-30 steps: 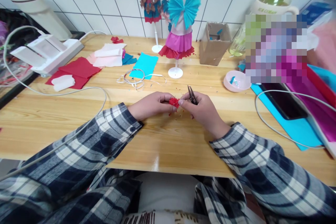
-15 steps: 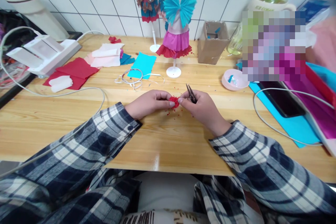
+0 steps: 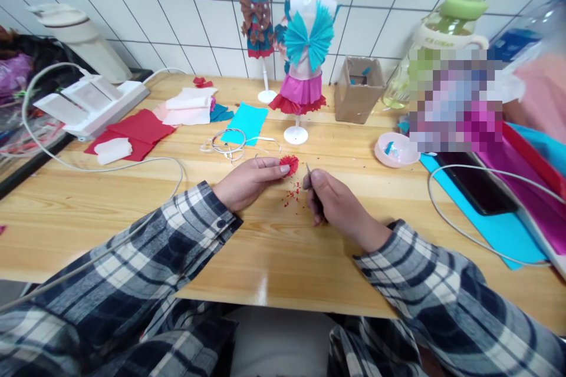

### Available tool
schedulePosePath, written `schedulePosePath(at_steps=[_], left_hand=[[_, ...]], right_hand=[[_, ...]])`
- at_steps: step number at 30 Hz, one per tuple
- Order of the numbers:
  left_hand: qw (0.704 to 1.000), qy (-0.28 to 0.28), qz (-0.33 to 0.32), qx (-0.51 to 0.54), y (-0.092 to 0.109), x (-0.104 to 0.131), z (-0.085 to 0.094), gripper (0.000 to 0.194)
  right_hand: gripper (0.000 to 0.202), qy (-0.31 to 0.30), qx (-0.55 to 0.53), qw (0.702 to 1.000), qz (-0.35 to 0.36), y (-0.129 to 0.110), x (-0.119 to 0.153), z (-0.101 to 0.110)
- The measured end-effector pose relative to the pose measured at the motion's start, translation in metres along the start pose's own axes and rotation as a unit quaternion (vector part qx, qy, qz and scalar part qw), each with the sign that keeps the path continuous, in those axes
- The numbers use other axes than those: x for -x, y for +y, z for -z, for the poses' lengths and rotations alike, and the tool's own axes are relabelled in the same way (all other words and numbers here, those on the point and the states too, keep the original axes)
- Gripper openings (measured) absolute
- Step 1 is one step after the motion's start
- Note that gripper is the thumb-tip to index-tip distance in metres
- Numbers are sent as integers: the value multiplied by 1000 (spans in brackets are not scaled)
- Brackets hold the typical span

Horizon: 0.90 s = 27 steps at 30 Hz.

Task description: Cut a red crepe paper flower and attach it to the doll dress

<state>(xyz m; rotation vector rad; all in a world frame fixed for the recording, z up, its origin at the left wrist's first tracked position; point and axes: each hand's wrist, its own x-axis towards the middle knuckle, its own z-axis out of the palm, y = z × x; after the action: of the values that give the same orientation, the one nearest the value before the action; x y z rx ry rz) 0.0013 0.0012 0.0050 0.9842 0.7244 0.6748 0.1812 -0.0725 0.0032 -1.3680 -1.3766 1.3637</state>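
One pleated red rosette is pinched in the left hand, before the cyan-bowed mannequin; snips (seemingly; mostly hidden) are clasped by the right hand's curled fingers. Trimming seems in hand; steady pinching is needed next.

red rosette: matt pleated paper, rough edge | tool: metal-looking tip | table: smooth glossy wood | left sleeve: matt woven cloth | box: matt cardboard | bowl: smooth plastic | phone: glossy dark face | wall: smooth tile

Bright light puts pale glare on the tabletop, and a pixelated patch blots the right.
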Motion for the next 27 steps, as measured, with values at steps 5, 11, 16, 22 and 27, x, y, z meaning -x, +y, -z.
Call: schedulePosePath(at_steps=[5, 11, 16, 22, 27], left_hand=[[1000, -12, 4, 2, 0, 0, 1, 12], [1000, -23, 15, -15, -2, -1, 2, 15], [999, -14, 24, -25, -2, -1, 2, 15], [999, -10, 23, -26, -3, -1, 2, 16], [1000, -1, 25, -17, -3, -1, 2, 15]], right_hand=[[44, -37, 92, 995, 28, 5, 2, -6], [43, -42, 126, 990, 49, 2, 1, -5], [41, -33, 138, 988, 60, 1, 1, -6], [40, -30, 144, 987, 59, 2, 1, -7], [40, -32, 144, 987, 62, 1, 0, -6]])
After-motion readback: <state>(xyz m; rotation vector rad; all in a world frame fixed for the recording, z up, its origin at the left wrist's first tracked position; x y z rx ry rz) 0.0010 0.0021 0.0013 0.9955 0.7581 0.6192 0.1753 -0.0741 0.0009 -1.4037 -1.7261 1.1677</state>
